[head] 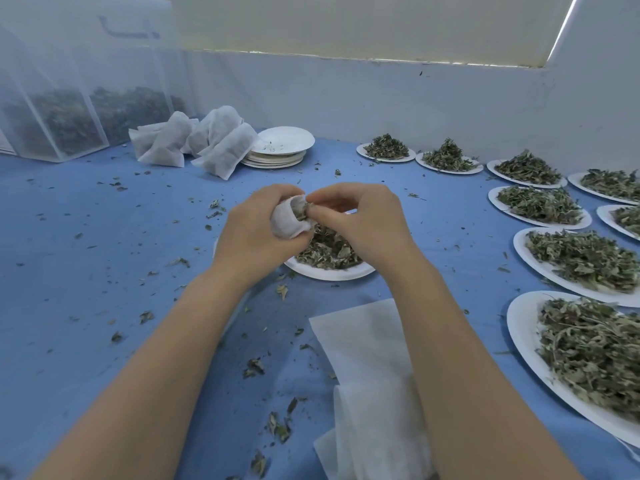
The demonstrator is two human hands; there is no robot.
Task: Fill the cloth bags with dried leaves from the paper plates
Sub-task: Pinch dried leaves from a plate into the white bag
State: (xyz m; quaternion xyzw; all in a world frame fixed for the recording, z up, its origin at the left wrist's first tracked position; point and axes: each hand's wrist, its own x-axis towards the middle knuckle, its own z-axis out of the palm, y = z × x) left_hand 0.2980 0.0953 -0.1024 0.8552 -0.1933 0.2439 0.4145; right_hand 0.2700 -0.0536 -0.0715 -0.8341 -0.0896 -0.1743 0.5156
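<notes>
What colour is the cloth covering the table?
Blue, a plain mid-blue table cloth with bits of dried leaf scattered on it; the head view shows it.

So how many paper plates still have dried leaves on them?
9 in view: one under the hands, two at the back, six along the right. More may lie beyond the right edge.

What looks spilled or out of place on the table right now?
Loose dried leaf bits are scattered across the blue tablecloth, mostly left of and nearer than the paper plate being emptied. The left hand grips the cloth bag over that plate; right hand fingers push leaves in.
</notes>
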